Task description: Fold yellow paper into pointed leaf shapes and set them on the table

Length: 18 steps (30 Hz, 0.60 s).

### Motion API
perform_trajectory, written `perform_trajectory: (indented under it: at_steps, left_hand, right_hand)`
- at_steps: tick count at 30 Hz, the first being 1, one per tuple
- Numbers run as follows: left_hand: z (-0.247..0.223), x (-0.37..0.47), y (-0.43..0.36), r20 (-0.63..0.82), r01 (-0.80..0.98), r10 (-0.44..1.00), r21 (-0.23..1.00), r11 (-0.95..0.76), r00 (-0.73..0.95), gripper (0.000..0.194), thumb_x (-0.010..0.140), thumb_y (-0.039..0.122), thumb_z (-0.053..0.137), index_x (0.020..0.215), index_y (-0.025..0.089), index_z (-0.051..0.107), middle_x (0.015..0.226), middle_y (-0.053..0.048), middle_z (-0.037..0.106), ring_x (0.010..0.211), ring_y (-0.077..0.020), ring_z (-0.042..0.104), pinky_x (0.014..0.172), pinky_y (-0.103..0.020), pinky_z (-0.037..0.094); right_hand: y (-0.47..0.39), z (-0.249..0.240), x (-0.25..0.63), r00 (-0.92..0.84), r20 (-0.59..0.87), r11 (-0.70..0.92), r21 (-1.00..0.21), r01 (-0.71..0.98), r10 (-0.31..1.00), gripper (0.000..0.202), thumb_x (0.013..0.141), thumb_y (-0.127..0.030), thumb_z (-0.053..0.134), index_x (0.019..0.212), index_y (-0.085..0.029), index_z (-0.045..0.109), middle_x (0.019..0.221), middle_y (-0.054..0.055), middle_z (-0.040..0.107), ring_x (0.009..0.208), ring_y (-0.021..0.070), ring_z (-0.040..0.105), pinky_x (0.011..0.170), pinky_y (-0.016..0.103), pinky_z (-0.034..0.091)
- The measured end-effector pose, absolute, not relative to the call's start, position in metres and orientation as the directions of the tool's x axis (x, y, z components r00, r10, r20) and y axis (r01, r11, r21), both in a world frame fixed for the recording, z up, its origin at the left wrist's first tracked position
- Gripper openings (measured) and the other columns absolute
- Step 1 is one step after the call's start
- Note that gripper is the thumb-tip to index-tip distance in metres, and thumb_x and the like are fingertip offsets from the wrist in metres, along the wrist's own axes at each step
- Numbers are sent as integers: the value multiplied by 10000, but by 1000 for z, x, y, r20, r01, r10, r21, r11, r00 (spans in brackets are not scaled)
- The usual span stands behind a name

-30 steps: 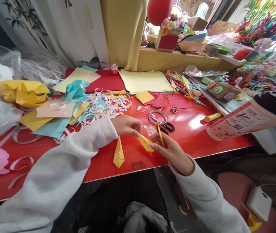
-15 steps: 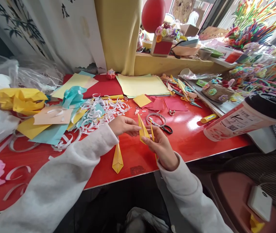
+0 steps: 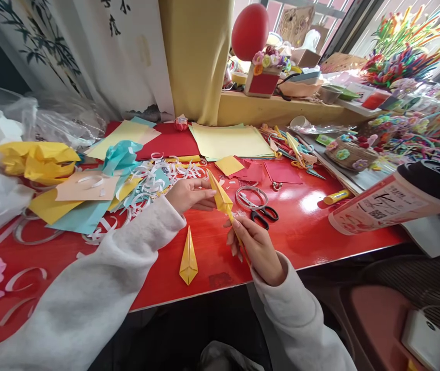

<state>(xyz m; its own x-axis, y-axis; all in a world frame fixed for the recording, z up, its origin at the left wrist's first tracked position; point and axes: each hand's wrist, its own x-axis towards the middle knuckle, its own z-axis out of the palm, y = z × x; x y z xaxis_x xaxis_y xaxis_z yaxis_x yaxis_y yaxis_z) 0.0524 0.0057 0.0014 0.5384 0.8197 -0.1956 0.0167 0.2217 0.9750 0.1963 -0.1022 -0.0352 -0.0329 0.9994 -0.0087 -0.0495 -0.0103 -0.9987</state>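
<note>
A pointed yellow folded paper piece (image 3: 223,200) is held above the red table between my two hands. My left hand (image 3: 189,196) pinches its left side between thumb and fingers. My right hand (image 3: 257,246) is closed on the narrow yellow lower part, which runs down along the palm; the fingers hide some of it. A second yellow folded piece (image 3: 189,262), kite-shaped, lies on the table below my left hand. Just beyond my right hand are black-handled scissors (image 3: 265,216) and a ring-shaped roll of tape (image 3: 251,197).
White paper shreds (image 3: 153,180) and coloured sheets (image 3: 86,184) cover the left side. Pale yellow sheets (image 3: 231,141) lie at the back. On the right stands a large tilted-looking cup (image 3: 378,203) near a yellow tube (image 3: 336,197). The table's front edge is close.
The yellow pieces in my hands have come together into one line, the pointed one above the narrow one. My right hand has lowered slightly. The scissors show more fully.
</note>
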Motion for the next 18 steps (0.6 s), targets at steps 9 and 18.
perform_trajectory:
  at_steps: [9,18]
  left_hand:
    - [2,54,3,-171,4,824,980,201,540,157,647,227,618,743,124,548,650,-36,657,650,-169,634,647,-301,527]
    - [1,55,2,-159,4,830,983,185,535,175,646,241,619,752,127,537,660,-44,660,653,-175,634,672,-332,520]
  right_hand:
    - [-97,-36,194,36,-20,-20,-1000,1,999,277,789,-400,402,856,-159,521,539,-34,467,361,35,401,299,149,258]
    - [-95,-37,194,68,-18,-20,-999,25,998,288,774,-413,418,844,-158,532,532,-25,482,344,38,400,286,155,258]
